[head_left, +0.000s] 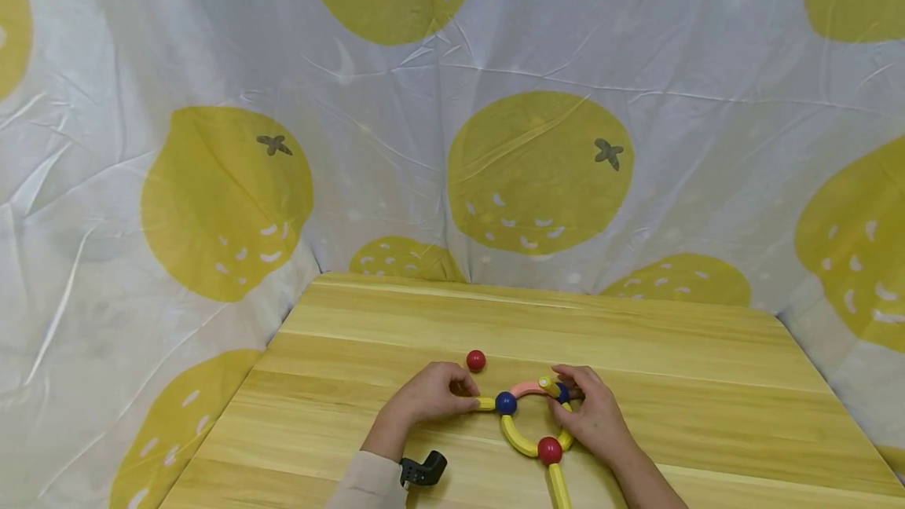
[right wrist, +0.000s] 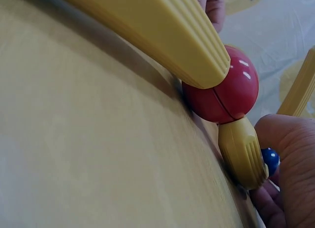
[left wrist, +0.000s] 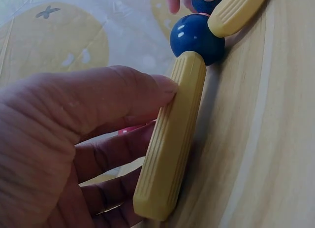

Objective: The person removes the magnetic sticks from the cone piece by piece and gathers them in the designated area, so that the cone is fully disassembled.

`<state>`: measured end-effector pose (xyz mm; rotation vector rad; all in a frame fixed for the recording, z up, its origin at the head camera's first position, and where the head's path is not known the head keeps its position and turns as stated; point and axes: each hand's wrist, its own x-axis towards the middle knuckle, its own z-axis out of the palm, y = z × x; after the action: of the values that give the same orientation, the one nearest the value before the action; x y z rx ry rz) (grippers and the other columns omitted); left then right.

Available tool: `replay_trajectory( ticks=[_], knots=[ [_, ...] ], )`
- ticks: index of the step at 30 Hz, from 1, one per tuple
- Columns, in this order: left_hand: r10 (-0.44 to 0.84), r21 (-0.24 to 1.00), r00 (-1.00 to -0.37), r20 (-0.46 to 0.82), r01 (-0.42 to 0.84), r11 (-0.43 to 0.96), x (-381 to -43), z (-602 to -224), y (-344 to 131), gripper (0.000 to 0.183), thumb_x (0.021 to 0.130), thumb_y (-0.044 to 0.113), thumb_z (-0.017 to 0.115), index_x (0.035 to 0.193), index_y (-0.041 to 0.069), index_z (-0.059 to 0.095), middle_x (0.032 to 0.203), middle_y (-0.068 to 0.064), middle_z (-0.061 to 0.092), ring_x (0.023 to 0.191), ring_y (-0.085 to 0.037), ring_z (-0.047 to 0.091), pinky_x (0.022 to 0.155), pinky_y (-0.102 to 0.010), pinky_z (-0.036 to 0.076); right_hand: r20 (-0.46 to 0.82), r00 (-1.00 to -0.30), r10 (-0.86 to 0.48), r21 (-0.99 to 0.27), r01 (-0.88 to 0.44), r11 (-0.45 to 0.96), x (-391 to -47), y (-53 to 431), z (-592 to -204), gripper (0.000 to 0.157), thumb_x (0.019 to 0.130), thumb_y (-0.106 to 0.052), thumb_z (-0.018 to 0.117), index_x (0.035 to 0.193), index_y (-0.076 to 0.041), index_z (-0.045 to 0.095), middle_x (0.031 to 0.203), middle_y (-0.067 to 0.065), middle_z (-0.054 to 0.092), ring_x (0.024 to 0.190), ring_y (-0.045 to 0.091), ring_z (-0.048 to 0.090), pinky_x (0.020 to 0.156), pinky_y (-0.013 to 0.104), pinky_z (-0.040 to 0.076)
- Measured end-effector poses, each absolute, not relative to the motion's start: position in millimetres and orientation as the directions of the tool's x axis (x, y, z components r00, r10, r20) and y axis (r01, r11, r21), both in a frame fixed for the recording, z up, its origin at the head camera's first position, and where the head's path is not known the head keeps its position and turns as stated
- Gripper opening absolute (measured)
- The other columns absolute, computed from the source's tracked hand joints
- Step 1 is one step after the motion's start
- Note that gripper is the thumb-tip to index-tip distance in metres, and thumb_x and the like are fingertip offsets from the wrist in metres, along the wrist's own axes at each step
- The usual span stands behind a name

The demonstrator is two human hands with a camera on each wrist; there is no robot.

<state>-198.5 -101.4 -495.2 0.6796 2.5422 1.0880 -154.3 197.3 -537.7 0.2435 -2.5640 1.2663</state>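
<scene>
A ring of building sticks and balls lies on the table (head_left: 396, 305). My left hand (head_left: 440, 393) pinches a straight yellow stick (left wrist: 172, 139) between thumb and fingers; its far end meets a blue ball (head_left: 505, 403). From that ball run a pink curved stick (head_left: 525, 388) and a yellow curved stick (head_left: 519, 438), the latter reaching a red ball (head_left: 549, 450). Thumb and fingers of my right hand (head_left: 592, 415) grip around a second blue ball (head_left: 562, 392), partly covered. A short-looking yellow stick (head_left: 547, 385) stands up from it, tilted.
A loose red ball (head_left: 476, 360) sits beyond my left hand. Another straight yellow stick (head_left: 558, 487) extends from the ring's red ball toward me. A black wrist device (head_left: 426, 468) is on my left wrist. Lemon-patterned cloth (head_left: 382, 163) hangs behind the table.
</scene>
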Motion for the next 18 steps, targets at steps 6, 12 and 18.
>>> replay_trajectory(
  ticks=[6, 12, 18],
  knots=[
    [0.541, 0.757, -0.836, -0.087, 0.298, 0.582, -197, -494, -99, 0.01, 0.088, 0.032, 0.08, 0.091, 0.024, 0.075, 0.088, 0.012, 0.07, 0.082, -0.003, 0.061, 0.077, -0.024, 0.052, 0.27, -0.962, -0.045, -0.801, -0.251, 0.543, -154, 198, -539, 0.057, 0.076, -0.002, 0.087, 0.129, -0.006, 0.066, 0.106, 0.001, 0.065, 0.094, 0.011, 0.068, 0.085, 0.026, 0.059],
    [0.578, 0.752, -0.815, -0.046, 0.352, 0.557, -195, -489, -90, 0.014, 0.089, 0.033, 0.079, 0.096, 0.021, 0.075, 0.089, 0.012, 0.068, 0.08, -0.002, 0.059, 0.076, -0.022, 0.052, 0.265, -0.962, -0.065, -0.82, -0.26, 0.511, -155, 197, -541, 0.054, 0.077, 0.0, 0.086, 0.127, -0.006, 0.066, 0.107, 0.0, 0.066, 0.097, 0.011, 0.068, 0.087, 0.024, 0.058],
    [0.622, 0.736, -0.778, 0.084, 0.469, 0.487, -188, -487, -74, 0.026, 0.092, 0.035, 0.077, 0.109, 0.016, 0.074, 0.098, 0.006, 0.072, 0.089, -0.006, 0.065, 0.082, -0.023, 0.054, 0.247, -0.965, -0.084, -0.83, -0.256, 0.496, -153, 196, -540, 0.045, 0.078, -0.004, 0.087, 0.12, -0.009, 0.07, 0.108, 0.0, 0.068, 0.095, 0.009, 0.069, 0.085, 0.022, 0.058]
  ],
)
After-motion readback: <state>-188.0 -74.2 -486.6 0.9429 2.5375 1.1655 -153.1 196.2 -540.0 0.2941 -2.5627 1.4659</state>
